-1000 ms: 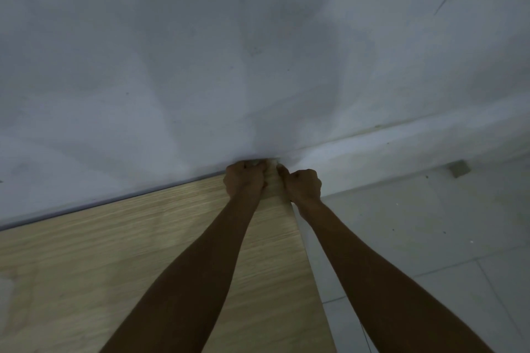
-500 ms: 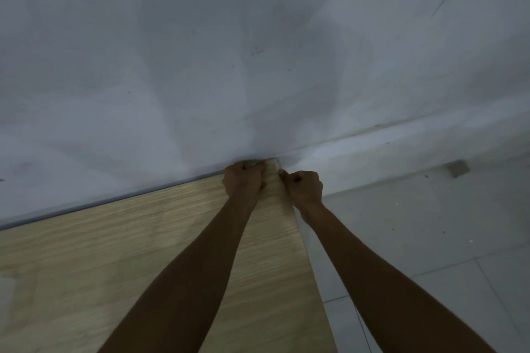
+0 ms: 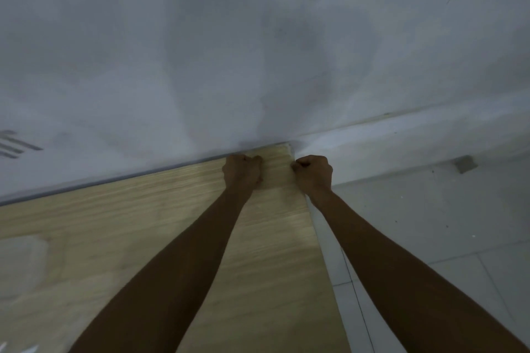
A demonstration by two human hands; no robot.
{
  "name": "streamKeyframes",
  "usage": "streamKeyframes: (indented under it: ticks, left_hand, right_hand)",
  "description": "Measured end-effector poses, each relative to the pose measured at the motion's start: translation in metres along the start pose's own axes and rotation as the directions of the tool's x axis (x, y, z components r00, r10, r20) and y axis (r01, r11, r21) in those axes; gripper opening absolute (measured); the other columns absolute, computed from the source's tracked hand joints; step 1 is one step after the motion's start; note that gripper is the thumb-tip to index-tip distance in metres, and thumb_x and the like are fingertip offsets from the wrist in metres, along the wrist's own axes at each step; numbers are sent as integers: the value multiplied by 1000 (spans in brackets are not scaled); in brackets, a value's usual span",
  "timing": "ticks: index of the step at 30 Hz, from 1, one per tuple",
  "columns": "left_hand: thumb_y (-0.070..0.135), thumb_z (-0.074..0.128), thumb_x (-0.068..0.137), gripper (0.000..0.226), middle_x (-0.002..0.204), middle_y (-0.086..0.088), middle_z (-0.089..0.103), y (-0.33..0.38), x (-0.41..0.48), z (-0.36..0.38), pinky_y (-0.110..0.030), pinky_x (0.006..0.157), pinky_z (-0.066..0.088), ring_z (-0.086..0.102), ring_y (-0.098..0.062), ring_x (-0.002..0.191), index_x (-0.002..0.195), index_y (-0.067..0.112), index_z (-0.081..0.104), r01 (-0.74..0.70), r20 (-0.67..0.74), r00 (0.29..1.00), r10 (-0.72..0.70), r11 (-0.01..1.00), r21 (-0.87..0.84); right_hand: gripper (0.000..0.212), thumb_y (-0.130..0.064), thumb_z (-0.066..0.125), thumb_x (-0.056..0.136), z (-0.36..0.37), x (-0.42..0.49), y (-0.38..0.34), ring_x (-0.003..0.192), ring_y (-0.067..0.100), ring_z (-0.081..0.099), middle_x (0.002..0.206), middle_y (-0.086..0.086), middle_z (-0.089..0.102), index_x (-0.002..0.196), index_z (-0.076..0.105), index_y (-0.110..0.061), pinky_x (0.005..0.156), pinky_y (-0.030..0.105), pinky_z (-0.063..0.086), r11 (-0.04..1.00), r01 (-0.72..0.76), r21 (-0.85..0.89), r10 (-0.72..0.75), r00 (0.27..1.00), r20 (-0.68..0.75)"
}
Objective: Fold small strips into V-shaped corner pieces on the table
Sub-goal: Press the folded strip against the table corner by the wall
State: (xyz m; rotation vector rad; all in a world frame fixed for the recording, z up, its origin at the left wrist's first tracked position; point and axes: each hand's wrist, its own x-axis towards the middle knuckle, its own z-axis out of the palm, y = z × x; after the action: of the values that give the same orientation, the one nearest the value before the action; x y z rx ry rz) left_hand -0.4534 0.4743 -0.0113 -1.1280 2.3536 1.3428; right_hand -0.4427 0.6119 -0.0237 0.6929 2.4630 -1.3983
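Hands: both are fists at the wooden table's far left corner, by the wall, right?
No. The head view shows the left hand and right hand as fists at the far right corner of the wooden table, by the wall.

left hand (image 3: 242, 172) and right hand (image 3: 314, 173) have pulled apart, not bunched together anymore, bare tabletop (image 3: 276, 172) now showing between the fists

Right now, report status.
Left hand fisted on table, right hand fisted at its edge. No strip visible. Wall close ahead.
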Motion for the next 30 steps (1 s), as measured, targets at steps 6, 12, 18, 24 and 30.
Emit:
streamKeyframes:
  ticks: [6, 12, 18, 24, 30]
  left_hand:
    - [30, 53, 85, 30, 118, -7, 67, -37, -5, -59, -35, 89, 48, 60, -30, 110, 110, 23, 68, -259, -48, 956, 289, 911, 321]
    - [45, 52, 90, 61, 153, -3, 36, -65, -12, -135, -44, 118, 19, 28, -22, 143, 144, 22, 36, -564, 195, 807, 557, 631, 533]
    - [54, 47, 89, 73, 161, -4, 11, -91, -22, -226, -48, 120, 5, 6, -25, 149, 150, 27, 18, -663, 364, 714, 598, 409, 627]
    - [56, 52, 86, 82, 161, -4, 8, -120, -32, -304, -47, 121, 10, 4, -29, 148, 151, 25, 13, -648, 328, 723, 608, 431, 628]
    - [53, 52, 87, 78, 159, -8, 16, -152, -46, -363, -46, 120, 12, 11, -29, 147, 150, 21, 18, -586, 245, 765, 596, 486, 648]
  right_hand:
    - [39, -8, 58, 84, 1, -28, -13, 118, 29, 57, 128, 11, 57, 123, 56, -11, 98, 40, 49, 976, -13, -217, 23, 999, 44]
    - [59, -28, 56, 91, 28, -92, -40, 131, 35, 38, 148, 17, 33, 140, 32, -5, 102, 44, 39, 721, 368, -588, -325, 928, 183]
    - [78, -46, 51, 92, 67, -161, -97, 146, 31, 16, 161, 8, 8, 150, 14, -10, 117, 44, 23, 572, 615, -543, -467, 788, 401]
    - [84, -46, 55, 90, 95, -223, -134, 147, 28, 16, 162, 5, 4, 152, 7, -14, 118, 45, 23, 404, 779, -479, -545, 626, 559]
    - [83, -45, 54, 91, 112, -264, -143, 146, 29, 18, 162, 5, 3, 152, 7, -13, 116, 44, 24, 328, 822, -466, -542, 568, 619]
